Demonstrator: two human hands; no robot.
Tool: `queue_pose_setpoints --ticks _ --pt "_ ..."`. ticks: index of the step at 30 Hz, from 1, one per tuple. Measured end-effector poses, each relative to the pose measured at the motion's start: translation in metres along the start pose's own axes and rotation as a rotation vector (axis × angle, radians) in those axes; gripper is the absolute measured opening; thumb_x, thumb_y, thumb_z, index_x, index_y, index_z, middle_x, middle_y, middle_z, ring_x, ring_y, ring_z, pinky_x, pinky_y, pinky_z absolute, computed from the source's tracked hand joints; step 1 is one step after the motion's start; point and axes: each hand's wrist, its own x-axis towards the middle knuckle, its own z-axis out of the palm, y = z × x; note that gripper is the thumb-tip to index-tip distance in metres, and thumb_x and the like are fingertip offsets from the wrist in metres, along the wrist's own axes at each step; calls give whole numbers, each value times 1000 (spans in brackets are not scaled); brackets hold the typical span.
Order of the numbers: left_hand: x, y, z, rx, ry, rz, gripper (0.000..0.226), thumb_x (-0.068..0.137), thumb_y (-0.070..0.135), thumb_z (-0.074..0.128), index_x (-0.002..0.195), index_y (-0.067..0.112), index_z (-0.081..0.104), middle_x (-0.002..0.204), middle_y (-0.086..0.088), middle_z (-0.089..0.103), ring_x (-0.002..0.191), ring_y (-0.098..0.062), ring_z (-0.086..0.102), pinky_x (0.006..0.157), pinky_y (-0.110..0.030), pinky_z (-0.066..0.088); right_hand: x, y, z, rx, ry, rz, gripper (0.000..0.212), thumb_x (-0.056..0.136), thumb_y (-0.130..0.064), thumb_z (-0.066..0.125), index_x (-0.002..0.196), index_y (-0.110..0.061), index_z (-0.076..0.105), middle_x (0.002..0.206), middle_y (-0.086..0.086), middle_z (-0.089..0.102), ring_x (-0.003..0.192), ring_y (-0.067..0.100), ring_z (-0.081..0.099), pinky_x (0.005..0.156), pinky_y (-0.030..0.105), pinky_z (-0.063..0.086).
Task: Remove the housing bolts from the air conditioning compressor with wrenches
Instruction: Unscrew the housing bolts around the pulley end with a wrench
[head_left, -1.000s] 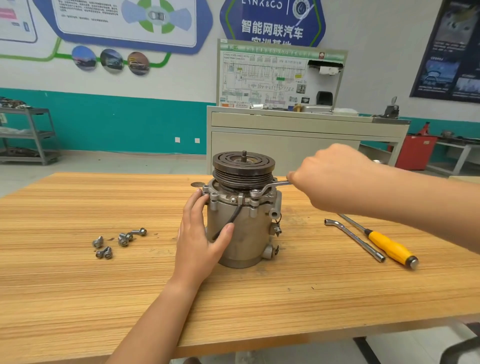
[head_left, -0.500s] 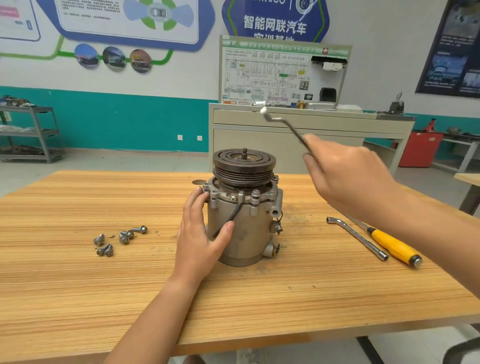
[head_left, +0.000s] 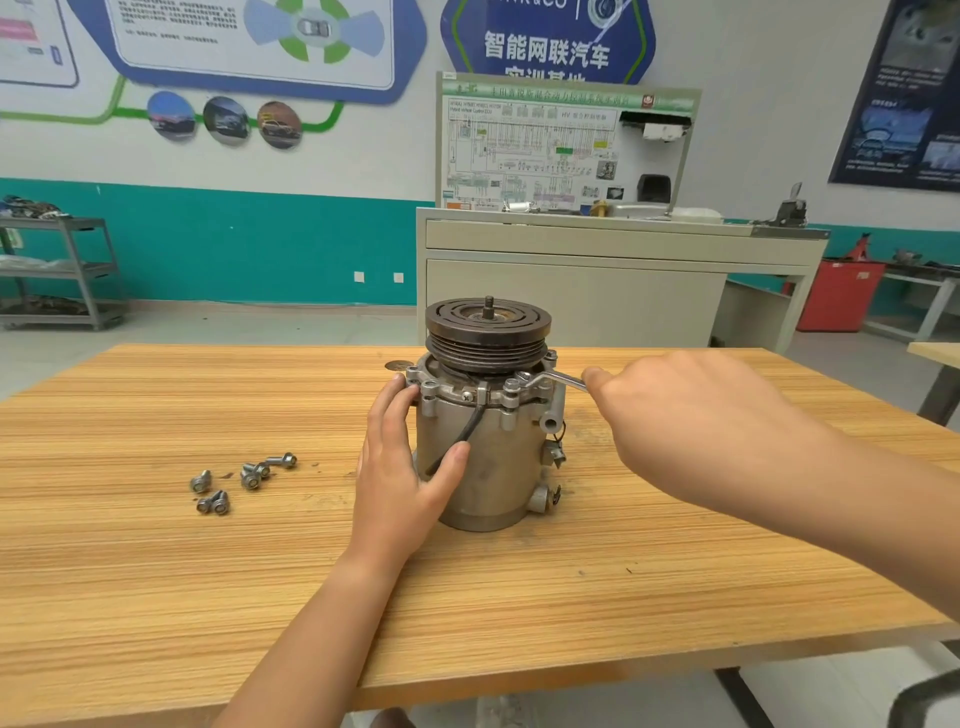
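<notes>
The grey air conditioning compressor (head_left: 493, 467) stands upright in the middle of the wooden table (head_left: 156, 597), its dark grooved pulley (head_left: 487, 332) on top. My left hand (head_left: 402, 467) grips the housing from the left, thumb across the front. My right hand (head_left: 685, 415) holds the handle of a silver wrench (head_left: 553, 379), whose head sits on a bolt at the right of the top flange. Several loose bolts (head_left: 241, 480) lie on the table to the left.
A beige cabinet (head_left: 597, 280) with a wiring diagram board stands behind the table. A grey shelf cart (head_left: 57, 270) is at the far left, a red bin (head_left: 836, 296) at the far right. My right forearm covers the table's right side.
My right hand, which had lifted the wrench high above the compressor half a second ago, has brought it back down onto the flange bolt. The left hand has not moved.
</notes>
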Motion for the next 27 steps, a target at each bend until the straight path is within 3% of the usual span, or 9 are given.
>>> queue_pose_setpoints --ticks 6,13,14,16,17,21,24,26,27 --pt "0 1 0 -5 1 8 78 74 58 47 138 15 37 143 16 23 130 12 19 108 -31 25 -2 0 -6 37 -3 -5 28 86 -8 40 109 -22 49 57 -6 29 45 11 23 39 26 14" --pt "0 0 -1 -5 1 10 78 74 58 47 138 14 38 143 15 23 127 22 13 108 -30 23 3 -18 -24 -61 -90 -146 43 84 3 41 124 -10 49 59 0 29 46 9 24 38 23 19" --pt "0 0 -1 -5 2 8 77 74 57 47 138 14 38 143 16 23 128 20 15 109 -31 23 3 -23 -23 -62 -104 -162 45 84 6 42 128 -6 46 62 2 37 49 6 30 37 22 20" --pt "-1 1 -1 -8 -2 4 77 74 58 47 138 15 38 143 16 24 133 9 20 111 -35 26 1 -27 -19 -55 -137 -172 51 86 8 39 136 2 34 92 11 54 63 7 46 37 23 20" --pt "-1 1 -2 -12 -6 2 77 74 58 48 138 15 37 143 17 24 135 1 24 112 -38 28 1 -24 -17 -69 -137 -172 50 87 7 38 137 2 33 98 13 53 61 7 44 37 24 19" --pt "-1 2 -3 -35 -15 -17 78 75 57 49 140 16 35 145 12 26 137 -17 32 109 -50 32 17 8 -2 -229 -28 -133 32 91 -4 38 120 -13 48 60 0 33 45 14 24 39 25 15" --pt "-2 1 -2 -58 -5 -10 74 75 56 50 140 29 28 146 8 28 136 -20 34 106 -53 35 39 18 24 -150 3 -82 24 91 -4 39 111 -13 49 75 -2 53 65 19 54 47 24 25" --pt "-3 1 -3 -76 -4 -16 70 74 57 51 135 45 20 144 12 27 136 -18 33 102 -55 39 55 18 44 -85 68 -90 22 90 -1 39 109 -9 48 92 3 61 83 23 61 59 27 32" --pt "-3 1 -3 -86 -5 -23 69 73 58 52 133 49 18 144 14 26 137 -16 33 101 -55 41 61 18 52 -99 128 -106 21 87 2 44 105 -7 51 90 5 62 81 24 62 61 28 35"
